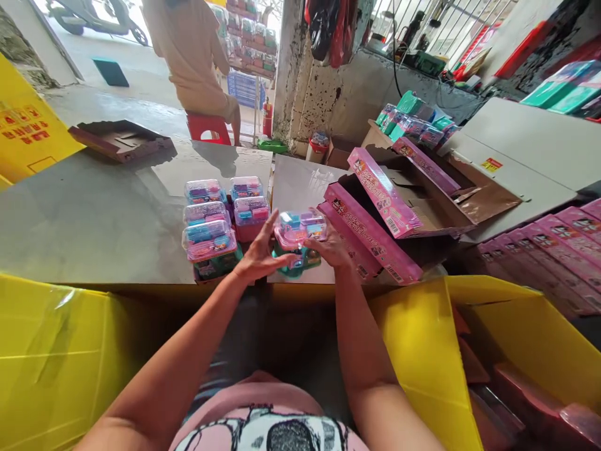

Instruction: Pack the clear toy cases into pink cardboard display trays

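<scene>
Between my two hands is a small clear-lidded plastic box (300, 228) with pink and blue pieces inside, above a teal part near the table's front edge. My left hand (263, 254) grips it from the left, thumb across its lower front. On the right side my right hand (332, 245) closes on it, thumb on its front corner. Just left of my hands, several similar clear-lidded boxes (210, 241) are grouped in two columns, with a cardboard tray edge showing beneath them.
Pink printed cardboard trays (375, 232) lie stacked on the right of the table (94, 232). Another tray (124, 141) rests at the far left. Yellow boxes (51, 363) flank me. A person (188, 56) sits on a red stool (209, 127) beyond the table.
</scene>
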A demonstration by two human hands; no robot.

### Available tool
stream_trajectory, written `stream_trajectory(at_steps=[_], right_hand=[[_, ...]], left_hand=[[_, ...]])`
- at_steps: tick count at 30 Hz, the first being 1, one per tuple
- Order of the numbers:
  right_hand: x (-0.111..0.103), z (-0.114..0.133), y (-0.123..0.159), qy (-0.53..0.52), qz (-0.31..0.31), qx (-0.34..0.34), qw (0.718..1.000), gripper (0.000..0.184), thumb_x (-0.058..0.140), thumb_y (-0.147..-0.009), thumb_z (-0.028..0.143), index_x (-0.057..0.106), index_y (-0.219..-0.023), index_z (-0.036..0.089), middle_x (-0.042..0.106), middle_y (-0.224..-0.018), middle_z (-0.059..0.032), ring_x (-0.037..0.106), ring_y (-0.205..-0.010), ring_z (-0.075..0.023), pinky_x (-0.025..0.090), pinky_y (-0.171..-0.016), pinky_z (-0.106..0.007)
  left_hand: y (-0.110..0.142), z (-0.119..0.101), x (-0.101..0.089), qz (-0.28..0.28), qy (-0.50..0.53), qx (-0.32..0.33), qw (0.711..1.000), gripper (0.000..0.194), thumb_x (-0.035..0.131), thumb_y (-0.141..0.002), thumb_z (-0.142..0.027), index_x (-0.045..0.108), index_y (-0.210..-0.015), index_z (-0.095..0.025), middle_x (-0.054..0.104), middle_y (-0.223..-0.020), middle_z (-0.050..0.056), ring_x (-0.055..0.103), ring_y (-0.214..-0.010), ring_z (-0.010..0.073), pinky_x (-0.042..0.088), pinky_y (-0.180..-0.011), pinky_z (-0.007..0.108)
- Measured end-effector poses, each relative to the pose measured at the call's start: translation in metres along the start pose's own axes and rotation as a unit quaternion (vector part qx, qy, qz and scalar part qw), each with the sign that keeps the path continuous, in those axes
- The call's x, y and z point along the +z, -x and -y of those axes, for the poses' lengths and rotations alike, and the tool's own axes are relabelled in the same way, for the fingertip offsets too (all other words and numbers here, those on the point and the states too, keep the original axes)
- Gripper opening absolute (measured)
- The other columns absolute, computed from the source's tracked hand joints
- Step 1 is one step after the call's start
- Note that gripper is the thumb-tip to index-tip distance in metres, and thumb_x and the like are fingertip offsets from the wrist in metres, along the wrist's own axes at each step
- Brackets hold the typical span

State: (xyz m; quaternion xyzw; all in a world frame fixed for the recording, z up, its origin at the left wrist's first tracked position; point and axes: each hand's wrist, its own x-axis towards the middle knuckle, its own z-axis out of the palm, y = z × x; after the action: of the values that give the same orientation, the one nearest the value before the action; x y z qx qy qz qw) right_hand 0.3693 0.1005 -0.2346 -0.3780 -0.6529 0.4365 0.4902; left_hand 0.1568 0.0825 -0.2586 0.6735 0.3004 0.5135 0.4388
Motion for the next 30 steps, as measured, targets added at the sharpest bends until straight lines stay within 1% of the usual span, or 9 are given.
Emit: stream_trajectory(at_steps=[4, 8, 13, 16, 18, 22, 26, 28, 30], right_hand=[[0.051, -0.025, -0.037, -0.111, -0.022, -0.066, 0.991, 0.096, 0.085, -0.06, 0.061, 0.045, -0.141, 0.027, 0.062, -0.131, -0.0072, 0.063, -0.114, -0.0252, 0.054, -0.1, -0.04], [0.087, -0.068, -0.048, -0.178, -0.055, -0.06, 0.981, 0.095, 0.079, -0.062, 0.07, 0.042, -0.137, 0.024, 0.058, -0.134, -0.0103, 0.06, -0.12, -0.0266, 0.05, -0.106, -0.042], [0.085, -0.097, -0.038, -0.157, -0.032, -0.018, 0.987, 0.092, 0.085, -0.061, 0.061, 0.042, -0.134, 0.024, 0.06, -0.123, -0.0091, 0.063, -0.107, -0.024, 0.053, -0.098, -0.041], [0.071, -0.086, -0.034, -0.073, -0.015, -0.031, 0.997, 0.109, 0.084, -0.061, 0.065, 0.031, -0.147, 0.024, 0.053, -0.132, -0.0119, 0.057, -0.118, -0.0259, 0.05, -0.103, -0.043], [0.062, -0.067, -0.036, 0.04, -0.009, -0.089, 0.995, 0.114, 0.082, -0.063, 0.068, 0.027, -0.153, 0.025, 0.044, -0.142, -0.0141, 0.047, -0.132, -0.0278, 0.043, -0.112, -0.045], [0.054, -0.019, -0.051, 0.295, 0.118, -0.198, 0.927, 0.099, 0.079, -0.07, 0.067, 0.039, -0.15, 0.024, 0.045, -0.145, -0.0148, 0.042, -0.137, -0.0305, 0.037, -0.115, -0.047], [0.072, 0.012, -0.063, 0.441, 0.212, -0.21, 0.846, 0.1, 0.08, -0.066, 0.07, 0.045, -0.147, 0.022, 0.049, -0.143, -0.0159, 0.047, -0.131, -0.0334, 0.041, -0.108, -0.048], [0.088, 0.019, -0.06, 0.492, 0.223, -0.229, 0.81, 0.092, 0.078, -0.072, 0.067, 0.048, -0.145, 0.02, 0.048, -0.145, -0.0165, 0.044, -0.134, -0.0347, 0.036, -0.111, -0.052], [0.104, 0.02, -0.053, 0.538, 0.237, -0.254, 0.768, 0.073, 0.076, -0.08, 0.057, 0.056, -0.136, 0.017, 0.049, -0.145, -0.0174, 0.04, -0.137, -0.0352, 0.029, -0.116, -0.057]], left_hand=[[-0.021, -0.02, -0.045, -0.068, -0.052, 0.051, 0.995, 0.09, 0.072, -0.082, -0.052, 0.03, -0.156, -0.023, 0.054, -0.143, 0.014, 0.057, -0.127, 0.0282, 0.048, -0.107, 0.044], [-0.03, -0.027, -0.055, -0.104, -0.166, 0.034, 0.98, 0.065, 0.064, -0.088, -0.054, 0.053, -0.141, -0.018, 0.058, -0.139, 0.013, 0.053, -0.13, 0.0279, 0.042, -0.111, 0.043], [-0.028, -0.003, -0.041, -0.105, -0.207, 0.01, 0.973, 0.045, 0.057, -0.092, -0.051, 0.062, -0.122, -0.018, 0.063, -0.125, 0.01, 0.058, -0.12, 0.0238, 0.043, -0.108, 0.039], [-0.029, 0.016, -0.034, -0.118, -0.191, 0.0, 0.974, 0.036, 0.053, -0.095, -0.046, 0.06, -0.117, -0.019, 0.063, -0.121, 0.01, 0.059, -0.116, 0.0226, 0.043, -0.107, 0.04], [-0.025, 0.021, -0.032, -0.12, -0.181, 0.008, 0.976, 0.032, 0.05, -0.097, -0.042, 0.057, -0.119, -0.02, 0.06, -0.125, 0.01, 0.056, -0.122, 0.0225, 0.04, -0.111, 0.041], [0.006, 0.01, -0.035, -0.139, -0.24, 0.082, 0.957, 0.034, 0.043, -0.1, -0.032, 0.048, -0.131, -0.02, 0.048, -0.144, 0.013, 0.044, -0.138, 0.0229, 0.038, -0.116, 0.043], [0.044, -0.01, -0.05, -0.182, -0.388, 0.165, 0.888, 0.031, 0.046, -0.096, -0.018, 0.053, -0.125, -0.023, 0.057, -0.133, 0.01, 0.047, -0.135, 0.0238, 0.04, -0.113, 0.047], [0.048, -0.017, -0.063, -0.169, -0.447, 0.165, 0.863, 0.03, 0.048, -0.092, -0.015, 0.058, -0.119, -0.024, 0.061, -0.127, 0.008, 0.047, -0.135, 0.0246, 0.039, -0.115, 0.048], [0.04, -0.02, -0.079, -0.116, -0.498, 0.113, 0.852, 0.034, 0.053, -0.089, -0.019, 0.06, -0.122, -0.023, 0.06, -0.132, 0.009, 0.044, -0.138, 0.0279, 0.035, -0.117, 0.051]])
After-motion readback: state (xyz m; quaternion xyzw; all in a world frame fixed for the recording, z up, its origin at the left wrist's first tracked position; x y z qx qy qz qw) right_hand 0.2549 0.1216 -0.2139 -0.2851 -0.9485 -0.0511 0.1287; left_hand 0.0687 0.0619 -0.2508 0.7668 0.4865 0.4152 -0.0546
